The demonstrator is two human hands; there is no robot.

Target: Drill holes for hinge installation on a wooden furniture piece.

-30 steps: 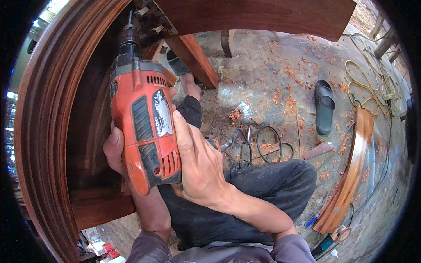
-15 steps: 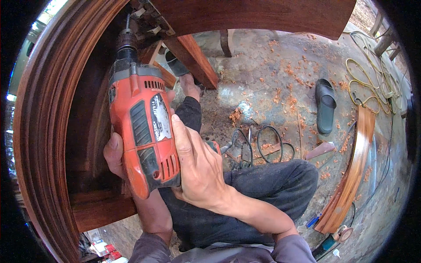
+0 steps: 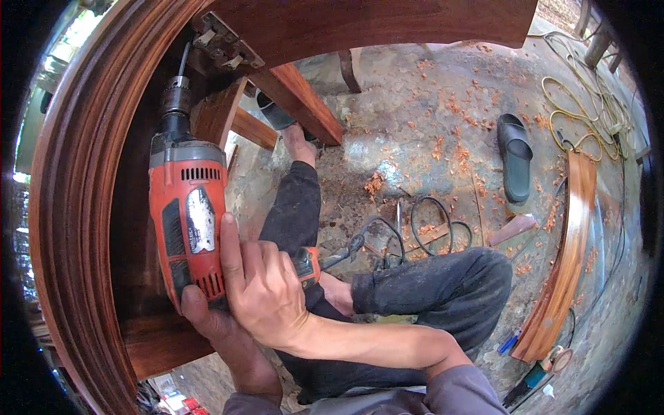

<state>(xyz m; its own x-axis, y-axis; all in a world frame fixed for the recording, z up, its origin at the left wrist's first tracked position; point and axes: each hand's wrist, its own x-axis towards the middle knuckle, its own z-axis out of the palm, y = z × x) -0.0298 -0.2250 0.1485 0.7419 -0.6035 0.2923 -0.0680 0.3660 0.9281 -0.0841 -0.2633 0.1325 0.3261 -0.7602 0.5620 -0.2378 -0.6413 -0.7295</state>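
Red-and-black corded drill [image 3: 187, 225], scuffed pale label [image 3: 201, 220], slim bit [image 3: 185, 59] foremost, in both hands [image 3: 268, 294]

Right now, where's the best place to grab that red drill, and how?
Probably the handle of the drill, coming from the right: it sticks out sideways, with the cord at its end. The right hand covers most of it. Keep off the chuck and thin bit, which point away at the far end.
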